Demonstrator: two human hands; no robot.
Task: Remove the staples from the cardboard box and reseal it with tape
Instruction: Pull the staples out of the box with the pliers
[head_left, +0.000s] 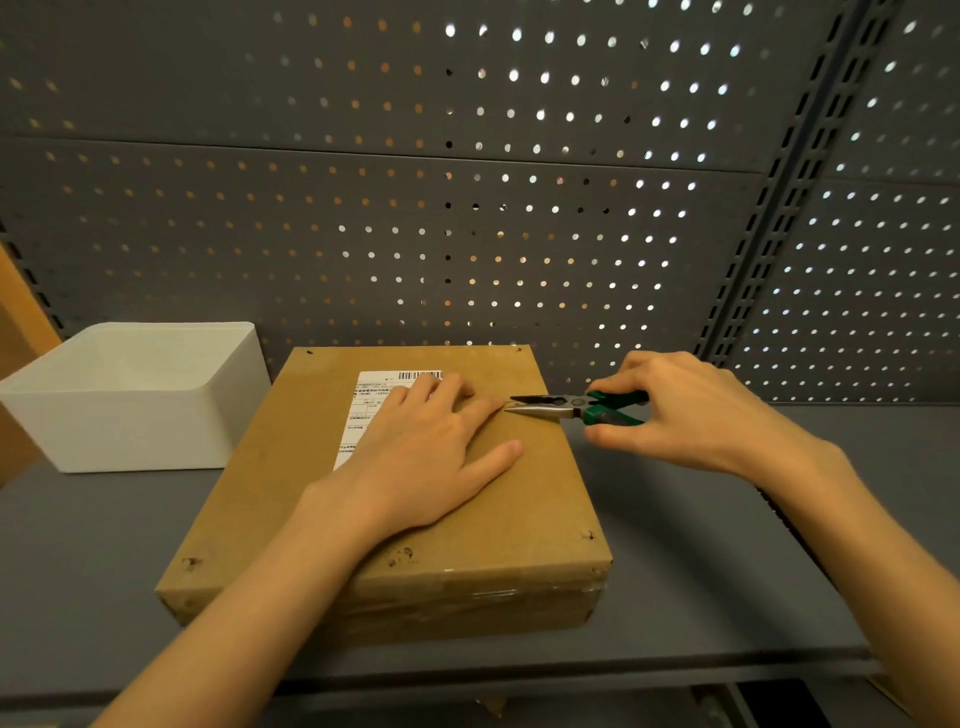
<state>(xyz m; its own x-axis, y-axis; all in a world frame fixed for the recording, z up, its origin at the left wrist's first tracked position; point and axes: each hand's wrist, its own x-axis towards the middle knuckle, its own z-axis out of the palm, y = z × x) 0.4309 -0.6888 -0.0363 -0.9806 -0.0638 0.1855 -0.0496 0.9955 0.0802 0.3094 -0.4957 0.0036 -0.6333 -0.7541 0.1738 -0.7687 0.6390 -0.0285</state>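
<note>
A flat brown cardboard box (291, 467) lies on the grey shelf, with a white shipping label (371, 395) on its top. My left hand (426, 447) presses flat on the lid, fingers spread. My right hand (685, 410) grips the green handles of needle-nose pliers (561, 407). The jaws are slightly apart, their tips on the lid right beside my left index fingertip. Small staple marks show near the lid's corners (588, 535) and at the front edge (402, 556). Clear tape wraps the box's front side.
A white open bin (130, 436) stands to the left of the box. A grey pegboard wall (467, 208) rises right behind. The grey shelf (701, 571) extends right of the box, and its front edge runs just below it.
</note>
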